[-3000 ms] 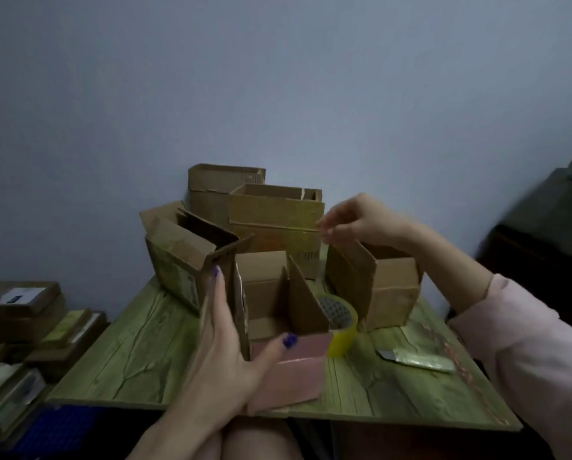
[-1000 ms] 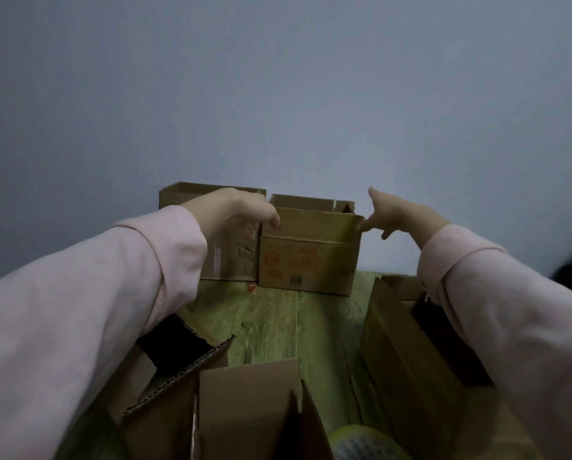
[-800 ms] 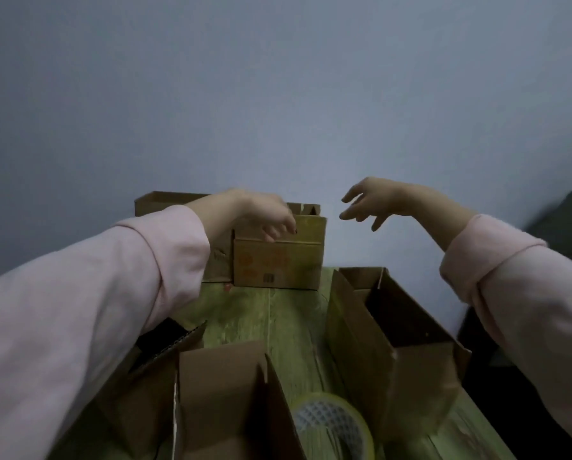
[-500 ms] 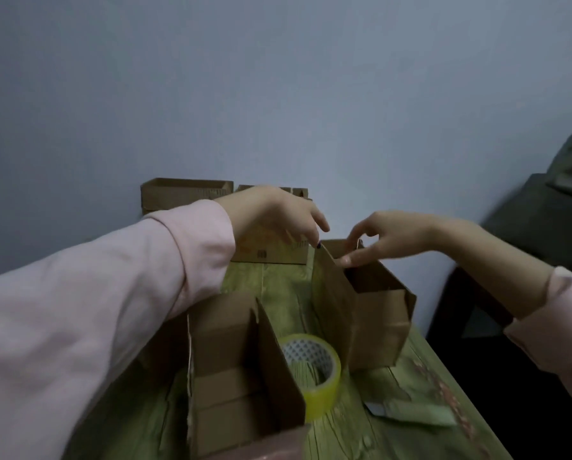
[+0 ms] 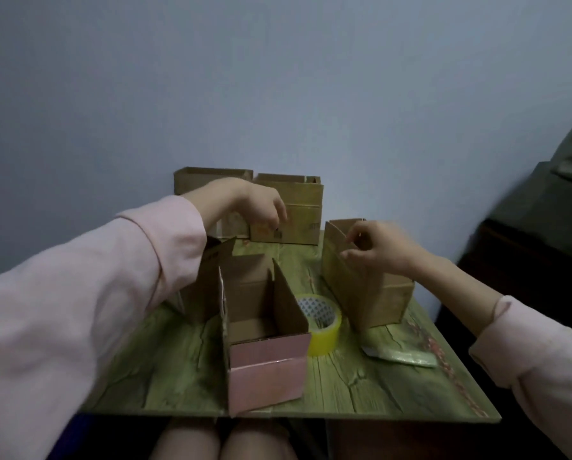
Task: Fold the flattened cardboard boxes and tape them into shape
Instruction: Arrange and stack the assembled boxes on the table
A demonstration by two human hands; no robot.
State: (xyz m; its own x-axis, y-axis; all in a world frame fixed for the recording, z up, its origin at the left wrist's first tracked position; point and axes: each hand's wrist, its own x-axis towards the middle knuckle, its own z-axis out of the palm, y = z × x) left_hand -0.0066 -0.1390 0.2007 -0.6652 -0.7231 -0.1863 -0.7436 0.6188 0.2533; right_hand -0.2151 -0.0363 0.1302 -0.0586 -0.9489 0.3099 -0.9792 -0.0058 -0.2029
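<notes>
Several folded cardboard boxes stand open on the green wooden table [image 5: 344, 386]. My right hand [image 5: 381, 252] is at the top of the right box [image 5: 371, 303], its curled fingertips pinching the rim of the left wall. My left hand [image 5: 261, 207] hovers in front of the back box [image 5: 303, 210], fingers hanging loosely curled and holding nothing. A pink-fronted box [image 5: 266, 370] stands at the table's near edge. A yellow tape roll [image 5: 323, 325] lies flat between that box and the right one. My left sleeve partly hides another box [image 5: 211, 283] at the left.
A second back box [image 5: 208, 179] stands against the blue wall. A small silvery flat object [image 5: 401, 356] lies near the table's right edge. Dark furniture [image 5: 543, 260] stands close on the right. My knees show under the front edge.
Both hands have pulled back from the far boxes. My right hand dropped onto the rim of the right box and my left hand lifted away from it; the view tilted down.
</notes>
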